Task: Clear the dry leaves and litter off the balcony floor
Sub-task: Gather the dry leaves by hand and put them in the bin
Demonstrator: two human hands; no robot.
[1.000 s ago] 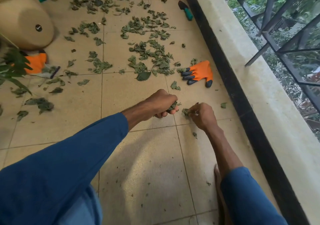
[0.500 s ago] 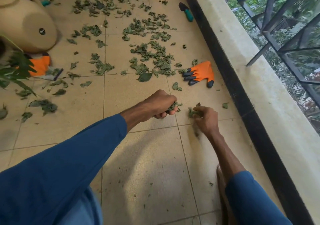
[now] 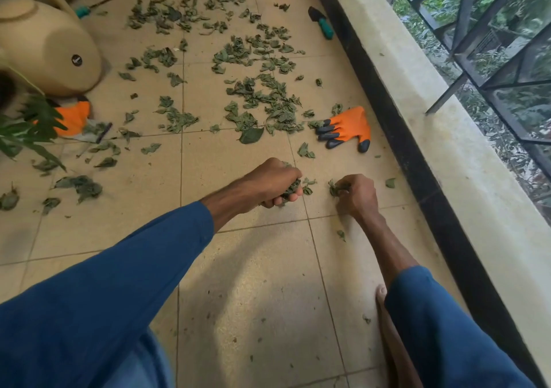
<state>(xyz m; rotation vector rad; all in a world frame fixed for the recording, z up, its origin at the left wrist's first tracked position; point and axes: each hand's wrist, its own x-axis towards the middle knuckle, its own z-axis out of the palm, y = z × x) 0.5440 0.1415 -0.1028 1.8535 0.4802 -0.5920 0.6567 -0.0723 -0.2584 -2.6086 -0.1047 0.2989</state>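
Left hand is clenched tight round a wad of dry leaves, green scraps poking out between the curled fingers, knuckles low over the tiled floor. Just beside it, the right hand pinches a small tuft of leaves against the tile, fingers curled in on it. A couple of loose bits lie in the gap between the two hands, and one lone leaf sits just right of the right hand, near the dark base of the parapet. Both arms come in wearing blue sleeves.

Further out, an orange glove with black fingertips lies flat by the parapet, touching the edge of the big scatter of leaves spread across the far tiles. A green-handled trowel rests near the wall beyond that. Over on the left, a beige plastic container lies on its side, a second orange glove beside it, with more leaves strewn around.
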